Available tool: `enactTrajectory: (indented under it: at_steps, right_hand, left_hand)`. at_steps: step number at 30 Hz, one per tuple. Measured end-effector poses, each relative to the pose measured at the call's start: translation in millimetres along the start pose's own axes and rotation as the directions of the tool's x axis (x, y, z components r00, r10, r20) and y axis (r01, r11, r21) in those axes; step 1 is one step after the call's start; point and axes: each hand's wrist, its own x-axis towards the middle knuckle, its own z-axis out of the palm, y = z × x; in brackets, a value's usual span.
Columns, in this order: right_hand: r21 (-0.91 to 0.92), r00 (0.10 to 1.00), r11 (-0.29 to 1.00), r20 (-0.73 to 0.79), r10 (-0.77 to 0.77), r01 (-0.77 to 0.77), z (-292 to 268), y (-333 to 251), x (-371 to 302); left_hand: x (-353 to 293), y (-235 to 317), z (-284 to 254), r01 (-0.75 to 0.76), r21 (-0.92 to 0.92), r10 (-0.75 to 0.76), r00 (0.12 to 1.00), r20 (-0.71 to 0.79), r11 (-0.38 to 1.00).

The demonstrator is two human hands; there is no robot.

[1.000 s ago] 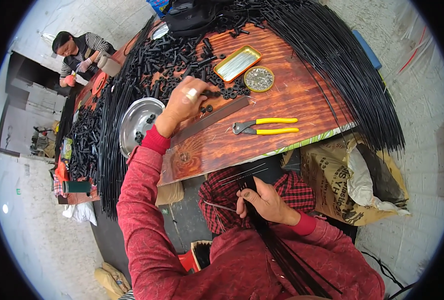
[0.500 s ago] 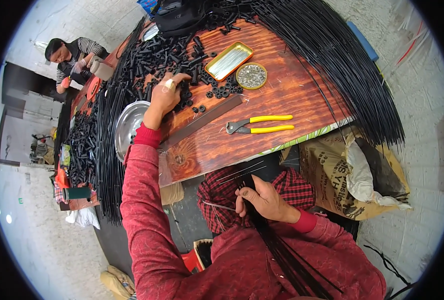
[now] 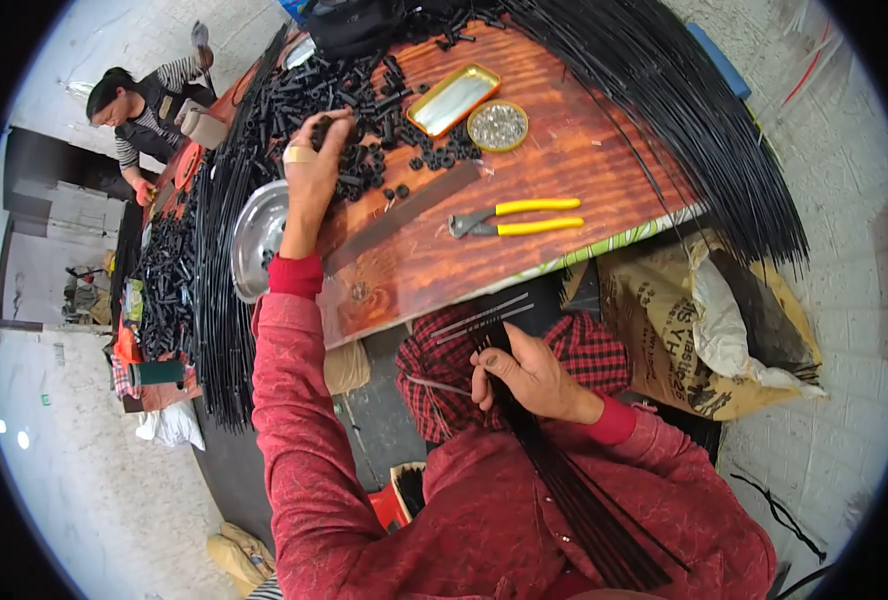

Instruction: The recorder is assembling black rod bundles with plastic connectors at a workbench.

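Note:
My left hand, a bandage on its back, is curled over the heap of black plastic tube pieces on the table. Dark small plastic pieces show between its thumb and fingers; their exact shape is partly hidden. Over my lap, my right hand is closed around a bundle of long thin black strips, which trails down across my jacket. Thin metal wires lie crosswise through the bundle's upper end. Small black rings lie to the right of my left hand.
Yellow-handled cutting pliers, a dark flat bar, a wire-filled tray and a round dish of metal bits are on the table. A metal bowl sits by my left wrist. Black rods hang over the right edge. Another person works far left.
My left hand has shifted slightly left and up, its fingers now curled in around dark pieces. My right hand keeps its hold. The other person has raised one arm.

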Motion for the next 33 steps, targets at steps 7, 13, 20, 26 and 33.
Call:
enactTrajectory:
  at_steps: [7, 13, 20, 26, 33]
  right_hand:
    - [0.061, 0.995, 0.994, -0.038, 0.093, -0.091, -3, 4, -1]
    - [0.097, 0.988, 0.984, 0.014, 0.151, -0.152, 8, 11, 5]
    - [0.036, 0.99, 0.99, 0.013, 0.138, -0.138, 23, 14, 5]
    - [0.032, 0.986, 0.986, -0.029, 0.162, -0.161, 26, 17, 5]
    - [0.029, 0.989, 0.989, -0.012, 0.145, -0.145, 19, 13, 9]
  left_hand:
    - [-166, 83, 38, 0.502, -0.702, -0.449, 0.848, 0.283, 0.506]
    - [-228, 96, 28, 0.569, -0.786, -0.55, 0.747, 0.373, 0.24]
    - [-202, 83, 6, 0.497, -0.446, -0.486, 0.861, 0.147, 0.744]
    - [-135, 19, 9, 0.33, -0.047, -0.333, 0.94, -0.071, 0.943]
    - [-53, -14, 11, -0.14, 0.667, 0.342, 0.922, -0.182, 0.732]
